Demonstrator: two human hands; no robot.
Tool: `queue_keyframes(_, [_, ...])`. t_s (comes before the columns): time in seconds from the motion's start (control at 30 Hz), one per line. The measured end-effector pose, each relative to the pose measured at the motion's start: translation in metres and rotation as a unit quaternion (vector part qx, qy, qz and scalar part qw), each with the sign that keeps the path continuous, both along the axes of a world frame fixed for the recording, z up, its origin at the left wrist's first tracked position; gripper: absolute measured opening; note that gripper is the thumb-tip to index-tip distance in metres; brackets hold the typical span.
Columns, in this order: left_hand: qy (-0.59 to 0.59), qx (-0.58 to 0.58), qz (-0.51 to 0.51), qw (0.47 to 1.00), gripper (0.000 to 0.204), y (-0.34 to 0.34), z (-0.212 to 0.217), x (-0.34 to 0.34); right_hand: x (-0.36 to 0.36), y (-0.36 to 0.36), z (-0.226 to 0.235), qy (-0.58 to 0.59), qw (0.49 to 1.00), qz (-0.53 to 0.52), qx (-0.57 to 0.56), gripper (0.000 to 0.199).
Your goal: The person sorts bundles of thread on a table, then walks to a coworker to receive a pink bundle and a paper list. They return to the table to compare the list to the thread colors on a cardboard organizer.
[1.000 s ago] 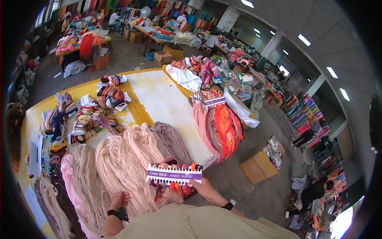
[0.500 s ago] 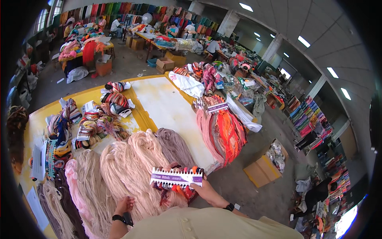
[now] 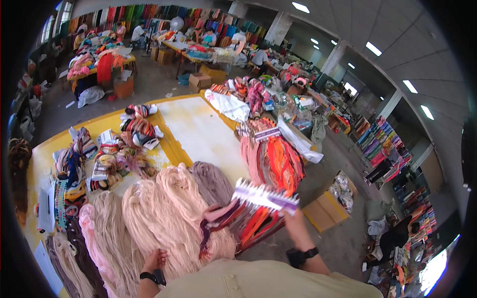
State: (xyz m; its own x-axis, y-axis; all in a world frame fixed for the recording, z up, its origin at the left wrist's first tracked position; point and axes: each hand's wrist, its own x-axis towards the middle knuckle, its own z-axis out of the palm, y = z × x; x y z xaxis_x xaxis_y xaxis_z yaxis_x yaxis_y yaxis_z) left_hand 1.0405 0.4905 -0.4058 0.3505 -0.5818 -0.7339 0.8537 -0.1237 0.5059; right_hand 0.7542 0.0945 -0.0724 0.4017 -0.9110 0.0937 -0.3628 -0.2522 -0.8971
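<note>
Head view. My right hand [image 3: 293, 221] is closed around the lower edge of a yarn colour sample card [image 3: 258, 206], a long white strip with many coloured strands hanging from it. The card is held tilted, just right of the frame's centre, above the near edge of the desk [image 3: 203, 131]. I wear a black wristband on that wrist.

My left hand [image 3: 156, 260] sits at lower centre-left, fingers curled into a pale pink yarn hank [image 3: 164, 218]; the grip is partly hidden, so I cannot tell how firmly it closes. A black watch sits on this wrist.

Beside the pink hank, toward the centre, lies a mauve-grey hank [image 3: 211, 181]. To the left lie cream and beige hanks [image 3: 107, 223]. At the middle left of the frame the desk carries mixed multicoloured skeins [image 3: 119, 154]. At the desk's right edge, orange and red hanks [image 3: 278, 161] hang down. A cardboard box [image 3: 328, 211] stands on the floor at right.

In the upper left of the frame, other people work at desks loaded with coloured yarn.
</note>
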Motion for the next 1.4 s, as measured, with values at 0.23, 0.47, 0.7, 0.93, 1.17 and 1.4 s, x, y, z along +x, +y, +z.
queue_keyframes(0.23, [-0.074, 0.003, -0.015, 0.997, 0.036, -0.019, 0.031, 0.003, 0.02, -0.079, 0.13, -0.297, 0.952, -0.035, -0.065, 0.028])
queue_keyframes(0.47, [-0.064, 0.092, 0.094, 0.989, 0.038, -0.015, 0.041, -0.021, 0.137, -0.19, 0.12, -0.33, 0.936, 0.099, -0.072, 0.025])
queue_keyframes(0.7, [-0.124, 0.195, 0.329, 0.916, 0.029, 0.01, 0.033, -0.087, 0.243, -0.298, 0.071, -0.384, 0.912, 0.143, -0.028, 0.029])
queue_keyframes(0.93, [-0.143, 0.432, 0.493, 0.742, 0.034, -0.042, 0.071, -0.137, 0.306, -0.344, 0.087, -0.44, 0.871, 0.218, 0.004, 0.023])
queue_keyframes(1.17, [-0.18, 0.345, 0.361, 0.848, 0.035, -0.144, 0.137, -0.121, 0.289, -0.322, -0.064, -0.225, 0.951, 0.195, 0.083, 0.034])
queue_keyframes(1.4, [-0.261, 0.325, 0.043, 0.908, 0.034, -0.224, 0.101, -0.093, 0.197, -0.325, -0.297, -0.097, 0.855, 0.176, 0.478, 0.025])
